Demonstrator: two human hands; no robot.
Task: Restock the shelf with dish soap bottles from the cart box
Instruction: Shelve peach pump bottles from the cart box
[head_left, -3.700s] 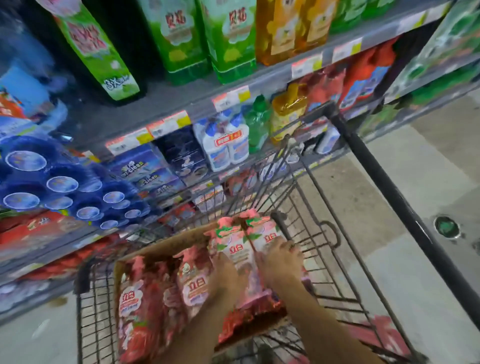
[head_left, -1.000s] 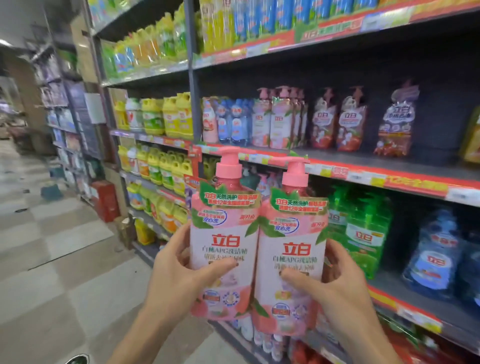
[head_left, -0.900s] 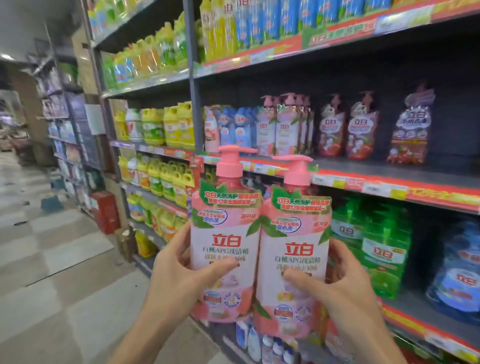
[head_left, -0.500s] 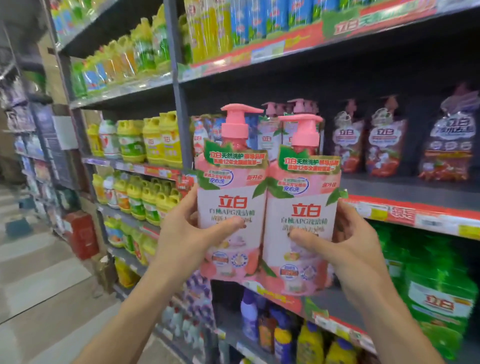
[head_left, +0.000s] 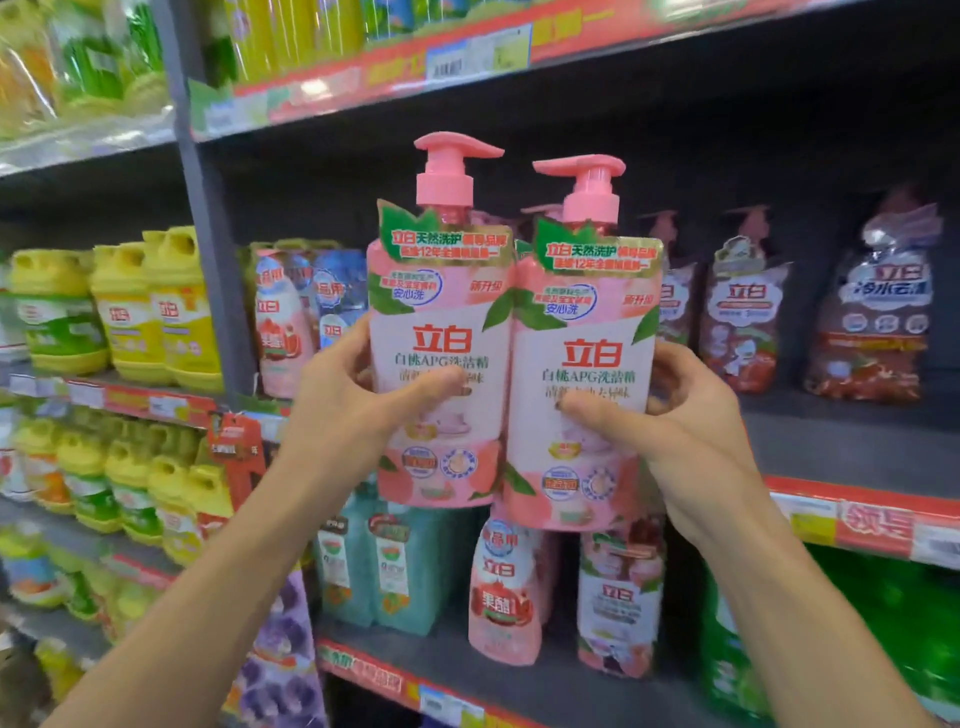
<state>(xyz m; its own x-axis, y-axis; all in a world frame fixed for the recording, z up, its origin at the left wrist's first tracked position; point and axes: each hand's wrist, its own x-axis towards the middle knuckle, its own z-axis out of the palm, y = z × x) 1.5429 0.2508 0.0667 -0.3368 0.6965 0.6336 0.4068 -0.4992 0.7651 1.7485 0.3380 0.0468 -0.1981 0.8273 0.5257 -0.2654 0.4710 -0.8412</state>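
I hold two pink pump bottles of dish soap upright and side by side in front of the middle shelf (head_left: 831, 447). My left hand (head_left: 353, 410) grips the left bottle (head_left: 441, 322), thumb across its label. My right hand (head_left: 675, 431) grips the right bottle (head_left: 587, 343) the same way. Both bottles hang in the air just before the shelf's front edge. The cart and its box are out of view.
Red-labelled pump bottles (head_left: 737, 312) and a refill pouch (head_left: 878, 312) stand at the back of the middle shelf, with dark bare shelf in front of them. Yellow jugs (head_left: 156, 312) fill the left bay. Teal and pink bottles (head_left: 498, 587) stand on the shelf below.
Both hands have raised the two bottles and carried them closer to the middle shelf. Earlier they lifted the bottles out of the cart box.
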